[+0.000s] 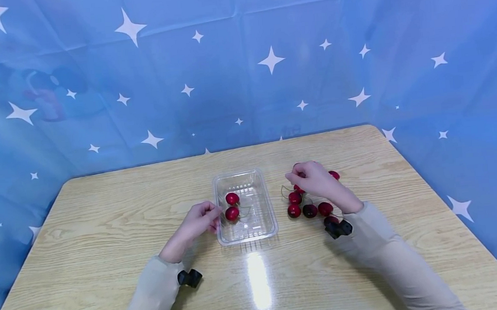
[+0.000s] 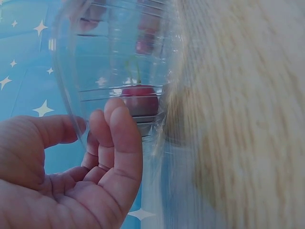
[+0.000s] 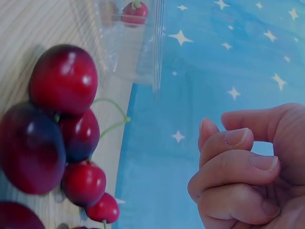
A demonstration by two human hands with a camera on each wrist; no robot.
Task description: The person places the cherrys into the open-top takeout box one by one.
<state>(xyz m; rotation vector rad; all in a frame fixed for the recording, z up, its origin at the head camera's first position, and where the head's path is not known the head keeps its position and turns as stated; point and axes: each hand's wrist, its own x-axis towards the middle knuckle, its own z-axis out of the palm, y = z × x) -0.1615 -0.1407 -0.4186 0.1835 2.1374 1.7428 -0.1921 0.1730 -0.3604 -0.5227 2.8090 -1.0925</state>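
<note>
A clear plastic container [image 1: 260, 229] sits on the table with two red cherries [image 1: 232, 198] inside, stems attached. At its left side my left hand [image 1: 199, 220] pinches the rim; the left wrist view shows the thumb outside the clear wall and the fingers [image 2: 125, 131] across from it. My right hand [image 1: 316, 179] hovers over a cluster of dark red cherries [image 1: 294, 198] right of the container, partly hiding them. In the right wrist view this hand's fingers [image 3: 238, 167] are loosely bent, a small gap shows between thumb and index finger, and nothing is seen between them.
The wooden table [image 1: 118, 223] has rounded far corners. A blue cloth with white stars [image 1: 241, 68] hangs behind it and around its sides. Small black devices [image 1: 190, 278] are worn at both wrists, over light sleeves. One cherry [image 1: 331, 221] lies close to the right wrist device.
</note>
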